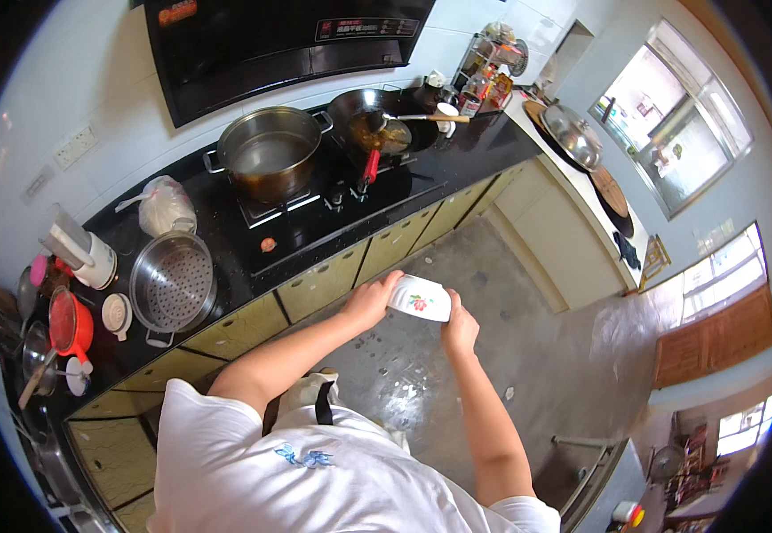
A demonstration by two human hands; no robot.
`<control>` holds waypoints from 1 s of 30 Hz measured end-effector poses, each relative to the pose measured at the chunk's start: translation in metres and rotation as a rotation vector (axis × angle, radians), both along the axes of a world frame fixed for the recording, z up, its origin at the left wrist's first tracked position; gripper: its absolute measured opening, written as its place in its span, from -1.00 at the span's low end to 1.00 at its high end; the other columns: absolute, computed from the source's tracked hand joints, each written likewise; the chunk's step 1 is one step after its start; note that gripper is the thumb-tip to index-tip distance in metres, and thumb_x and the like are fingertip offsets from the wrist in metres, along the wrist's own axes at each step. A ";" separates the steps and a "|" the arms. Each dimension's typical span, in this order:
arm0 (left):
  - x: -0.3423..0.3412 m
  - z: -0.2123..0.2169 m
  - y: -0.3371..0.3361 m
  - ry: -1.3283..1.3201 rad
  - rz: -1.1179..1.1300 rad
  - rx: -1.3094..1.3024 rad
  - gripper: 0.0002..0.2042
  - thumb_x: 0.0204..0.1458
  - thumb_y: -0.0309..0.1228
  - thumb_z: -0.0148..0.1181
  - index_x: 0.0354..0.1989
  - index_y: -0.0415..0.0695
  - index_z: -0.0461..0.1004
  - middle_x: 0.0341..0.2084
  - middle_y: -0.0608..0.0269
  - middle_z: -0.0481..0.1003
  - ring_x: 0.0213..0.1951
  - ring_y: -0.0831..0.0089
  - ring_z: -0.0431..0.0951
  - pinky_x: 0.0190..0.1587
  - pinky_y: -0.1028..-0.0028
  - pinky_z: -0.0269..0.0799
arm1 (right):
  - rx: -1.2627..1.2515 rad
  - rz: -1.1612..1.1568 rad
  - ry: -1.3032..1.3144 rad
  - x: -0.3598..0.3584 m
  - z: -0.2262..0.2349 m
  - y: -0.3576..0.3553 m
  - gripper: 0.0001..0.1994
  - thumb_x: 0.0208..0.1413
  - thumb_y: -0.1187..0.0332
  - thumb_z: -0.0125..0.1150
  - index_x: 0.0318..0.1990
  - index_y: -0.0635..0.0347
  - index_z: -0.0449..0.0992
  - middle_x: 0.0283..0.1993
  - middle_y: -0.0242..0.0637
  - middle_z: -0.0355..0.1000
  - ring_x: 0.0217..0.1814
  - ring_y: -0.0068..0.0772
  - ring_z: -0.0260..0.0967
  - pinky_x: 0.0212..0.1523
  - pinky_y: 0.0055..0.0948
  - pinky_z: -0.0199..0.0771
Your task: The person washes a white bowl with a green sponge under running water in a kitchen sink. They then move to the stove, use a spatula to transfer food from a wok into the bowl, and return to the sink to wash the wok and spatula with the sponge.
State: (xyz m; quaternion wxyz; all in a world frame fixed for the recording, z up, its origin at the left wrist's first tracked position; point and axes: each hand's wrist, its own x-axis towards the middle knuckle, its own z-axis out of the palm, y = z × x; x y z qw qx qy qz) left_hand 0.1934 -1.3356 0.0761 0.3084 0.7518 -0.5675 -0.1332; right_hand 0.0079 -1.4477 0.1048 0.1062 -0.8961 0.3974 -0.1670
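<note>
Both left hand (370,300) and right hand (461,329) grip a white bowl (420,296) (red flower (419,304) on its side) from opposite sides, holding it above the grey floor (510,355), before the black counter (235,253).

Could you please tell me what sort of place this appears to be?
It looks like a kitchen, probably a home one: a large metal pot and a wok stand on the stove along a black counter, with a dark range hood above.
</note>
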 end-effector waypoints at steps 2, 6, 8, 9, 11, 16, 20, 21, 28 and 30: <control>0.013 0.024 -0.050 0.072 -0.018 0.056 -0.27 -0.15 -0.66 0.04 0.27 0.06 0.01 -0.08 -0.11 0.43 -0.24 -0.06 0.53 -0.27 0.13 0.48 | 0.040 0.005 0.108 0.009 0.006 -0.058 -0.48 -0.10 0.51 0.15 0.09 -0.07 0.27 -0.28 -0.09 0.49 -0.22 0.03 0.45 -0.25 -0.10 0.41; 0.035 0.032 -0.135 0.169 -0.152 -0.024 -0.22 -0.14 -0.67 0.03 0.31 0.10 -0.08 0.12 -0.03 0.30 -0.12 -0.03 0.49 -0.18 0.13 0.46 | 0.143 0.100 0.175 0.026 0.009 -0.172 -0.58 -0.06 0.41 0.21 0.02 -0.02 0.32 -0.33 -0.08 0.50 -0.23 0.03 0.45 -0.25 -0.08 0.41; 0.046 0.030 -0.176 0.190 -0.138 0.029 -0.28 -0.09 -0.61 0.02 0.29 0.10 -0.07 0.03 -0.10 0.35 -0.17 -0.05 0.51 -0.19 0.14 0.46 | 0.128 0.184 0.235 0.043 0.014 -0.228 -0.62 -0.04 0.39 0.19 -0.01 0.01 0.34 -0.34 -0.09 0.51 -0.24 0.01 0.46 -0.25 -0.11 0.41; 0.053 0.026 -0.196 0.204 -0.105 0.057 -0.30 -0.07 -0.59 0.01 0.29 0.09 -0.07 0.01 -0.12 0.37 -0.19 -0.06 0.51 -0.19 0.14 0.46 | 0.156 0.232 0.258 0.057 0.016 -0.255 -0.63 -0.02 0.37 0.17 -0.01 0.03 0.34 -0.35 -0.10 0.51 -0.25 0.00 0.46 -0.25 -0.13 0.42; 0.056 0.024 -0.235 0.266 -0.023 0.128 -0.37 -0.03 -0.54 0.00 0.26 0.04 -0.05 -0.07 -0.19 0.40 -0.24 -0.07 0.53 -0.20 0.14 0.46 | 0.140 0.352 0.272 0.076 0.015 -0.308 -0.64 0.02 0.33 0.11 0.01 0.11 0.34 -0.40 -0.13 0.51 -0.30 -0.06 0.48 -0.25 -0.18 0.43; 0.067 0.012 -0.289 0.557 0.206 0.171 -0.31 -0.05 -0.58 -0.06 0.29 -0.01 -0.15 -0.04 -0.21 0.35 -0.21 -0.02 0.54 -0.36 0.25 0.55 | 0.451 0.545 0.304 0.132 -0.002 -0.400 -0.69 0.09 0.24 0.08 -0.04 0.17 0.38 -0.51 -0.23 0.50 -0.39 -0.15 0.49 -0.29 -0.24 0.44; 0.081 0.007 -0.303 1.204 0.511 -0.087 -0.24 -0.11 -0.61 -0.12 0.32 -0.01 -0.28 0.12 -0.20 0.15 -0.14 -0.12 0.50 -0.45 0.23 0.63 | 1.043 0.802 0.118 0.207 0.033 -0.459 -0.68 0.08 0.27 0.17 -0.06 0.25 0.39 -0.43 -0.15 0.50 -0.40 -0.10 0.47 -0.32 -0.30 0.45; 0.089 0.015 -0.302 1.345 0.526 -0.106 -0.20 -0.16 -0.59 -0.13 0.33 -0.03 -0.34 0.18 -0.20 0.02 -0.10 -0.23 0.46 -0.46 0.13 0.63 | 0.781 0.844 -0.030 0.231 0.033 -0.480 -0.69 0.05 0.32 0.20 -0.08 0.26 0.39 -0.38 -0.12 0.48 -0.35 -0.07 0.45 -0.28 -0.28 0.44; 0.128 0.067 -0.294 1.431 0.651 -0.269 -0.24 -0.14 -0.47 -0.12 0.33 -0.13 -0.24 0.05 -0.17 0.25 -0.27 0.06 0.56 -0.45 0.32 0.62 | -0.411 0.800 0.029 0.370 0.034 -0.580 -0.34 -0.23 0.35 0.39 0.11 0.06 0.24 0.03 -0.11 0.27 0.06 -0.05 0.28 0.02 -0.11 0.31; 0.134 0.071 -0.289 1.433 0.754 -0.274 -0.30 -0.11 -0.40 -0.11 0.30 -0.18 -0.12 -0.01 -0.18 0.33 -0.37 0.15 0.58 -0.51 0.38 0.61 | -0.410 0.777 0.381 0.385 0.031 -0.589 -0.25 -0.18 0.40 0.33 0.24 -0.14 0.13 0.03 -0.12 0.26 0.04 -0.12 0.33 -0.03 -0.11 0.36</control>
